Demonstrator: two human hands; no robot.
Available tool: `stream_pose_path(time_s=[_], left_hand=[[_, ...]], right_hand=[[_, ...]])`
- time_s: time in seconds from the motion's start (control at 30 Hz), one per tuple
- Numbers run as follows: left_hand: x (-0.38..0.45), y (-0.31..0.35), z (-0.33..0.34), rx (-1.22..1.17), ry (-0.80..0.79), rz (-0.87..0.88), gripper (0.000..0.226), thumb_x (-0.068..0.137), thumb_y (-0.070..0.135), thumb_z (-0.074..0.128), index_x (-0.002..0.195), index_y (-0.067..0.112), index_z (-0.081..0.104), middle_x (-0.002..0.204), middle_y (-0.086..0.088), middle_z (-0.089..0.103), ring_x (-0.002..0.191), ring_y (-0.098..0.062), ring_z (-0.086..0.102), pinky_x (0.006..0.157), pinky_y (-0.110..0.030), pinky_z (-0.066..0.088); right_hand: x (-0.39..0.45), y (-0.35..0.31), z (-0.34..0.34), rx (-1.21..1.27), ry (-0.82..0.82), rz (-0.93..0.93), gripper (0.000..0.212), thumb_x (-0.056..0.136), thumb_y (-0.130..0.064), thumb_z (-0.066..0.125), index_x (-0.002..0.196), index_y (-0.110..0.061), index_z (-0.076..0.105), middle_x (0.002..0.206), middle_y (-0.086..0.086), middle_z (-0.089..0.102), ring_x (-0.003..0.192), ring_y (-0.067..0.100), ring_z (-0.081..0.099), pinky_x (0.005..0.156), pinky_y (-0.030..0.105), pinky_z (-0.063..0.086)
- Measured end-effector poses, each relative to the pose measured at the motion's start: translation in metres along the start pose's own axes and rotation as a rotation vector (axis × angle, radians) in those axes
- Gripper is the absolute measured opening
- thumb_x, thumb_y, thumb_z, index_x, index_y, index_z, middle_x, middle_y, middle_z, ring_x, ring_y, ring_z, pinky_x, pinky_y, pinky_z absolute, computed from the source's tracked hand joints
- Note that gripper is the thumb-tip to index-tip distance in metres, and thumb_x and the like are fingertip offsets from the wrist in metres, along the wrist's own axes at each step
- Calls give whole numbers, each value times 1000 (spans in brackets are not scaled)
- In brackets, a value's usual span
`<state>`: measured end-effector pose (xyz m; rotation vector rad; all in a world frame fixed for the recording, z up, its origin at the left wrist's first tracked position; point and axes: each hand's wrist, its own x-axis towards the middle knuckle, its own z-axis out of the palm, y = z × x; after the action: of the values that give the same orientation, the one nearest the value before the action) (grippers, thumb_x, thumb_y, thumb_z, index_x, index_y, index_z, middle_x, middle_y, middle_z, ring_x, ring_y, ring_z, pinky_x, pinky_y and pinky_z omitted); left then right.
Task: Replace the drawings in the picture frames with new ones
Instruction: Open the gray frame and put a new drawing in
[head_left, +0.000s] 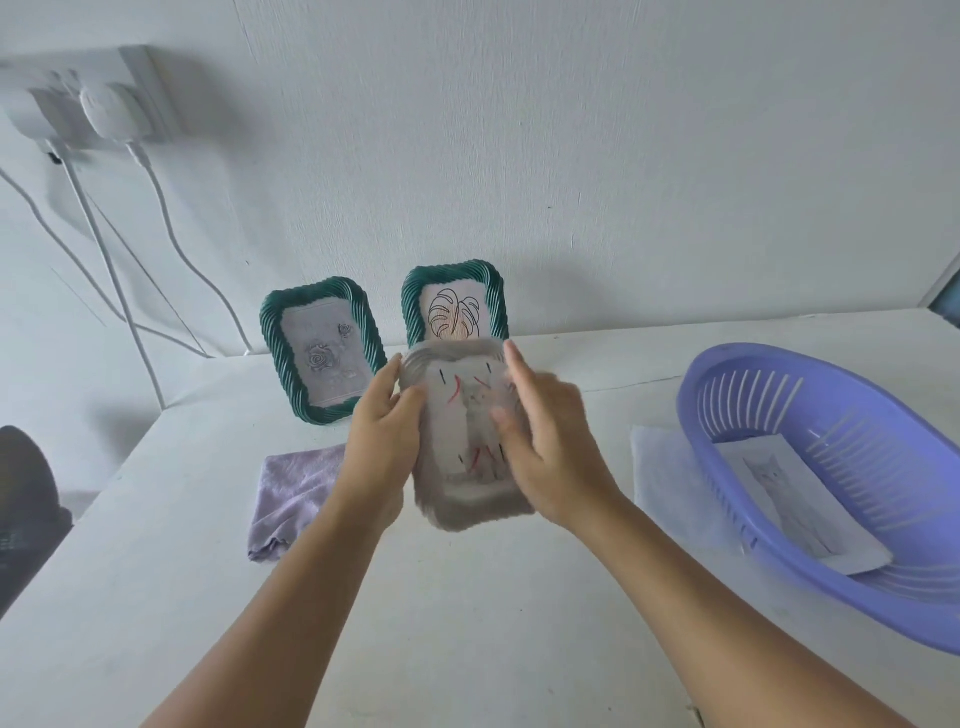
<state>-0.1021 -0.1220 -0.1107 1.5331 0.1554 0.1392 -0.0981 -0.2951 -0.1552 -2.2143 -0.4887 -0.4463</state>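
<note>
Three picture frames show in the head view. Two green ones with twisted, rope-like rims stand at the back of the white table (467, 623), leaning against the wall: the left green frame (323, 349) holds a grey rose drawing (324, 358), and the right green frame (453, 304) holds a line drawing of a split leaf (453, 314). The third frame (465, 441) is lifted above the table in both hands, in front of the right green frame and covering its lower edge. It is blurred by motion and looks grey; a pale sheet with red and black marks shows on its face, and what is drawn there cannot be told.

The left hand (382, 415) grips the frame's left edge, thumb on the front and fingers curled behind. The right hand (545, 431) lies over the frame's right side, its fingertips (501, 415) on the sheet and one finger raised at the top corner; whether it pinches or only presses cannot be told.

A lilac cloth (291, 493) lies on the table below the left forearm. On the right, a purple slotted basket (753, 374) rests on a white sheet (660, 467) and holds a cat drawing (789, 499). White plugs and cables (104, 119) hang on the wall at upper left.
</note>
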Motion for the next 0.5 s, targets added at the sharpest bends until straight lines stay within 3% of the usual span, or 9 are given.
stream_pose_path(time_s=[0.07,0.17,0.27,0.37,0.5], left_hand=[[1,-7,-7,-88,-34,-72,49,105,9,51,152,22,43,105,1,78,91,-13,74,74,-27,61],[-1,-16,-13,-149,-107,-121,58,107,10,48,159,26,30,107,7,78,93,-9,74,75,-24,60],[-2,-21,-17,-136,-193,-124,62,107,10,46,160,33,23,114,6,77,102,-12,73,80,-27,61],[1,-28,-27,-3,-284,-131,76,103,10,55,158,41,14,113,1,76,104,-17,73,80,-29,60],[7,-40,-45,354,-294,-97,77,97,19,69,158,40,26,106,1,70,96,-16,69,94,-39,56]], right_hand=[[7,13,0,72,-31,194,60,107,-37,41,161,-34,14,148,-1,38,139,10,29,119,39,23],[8,22,0,417,-239,445,65,107,-41,44,158,-47,5,162,-9,25,148,5,23,124,39,22],[2,26,6,658,-227,480,65,106,-31,51,157,-48,14,158,-14,40,142,2,39,121,40,32],[-3,35,15,708,-138,527,63,103,-24,56,152,-52,28,146,-11,56,132,7,54,114,43,43],[-7,41,19,632,-86,549,65,100,-24,55,151,-53,27,148,-21,50,136,0,47,119,43,37]])
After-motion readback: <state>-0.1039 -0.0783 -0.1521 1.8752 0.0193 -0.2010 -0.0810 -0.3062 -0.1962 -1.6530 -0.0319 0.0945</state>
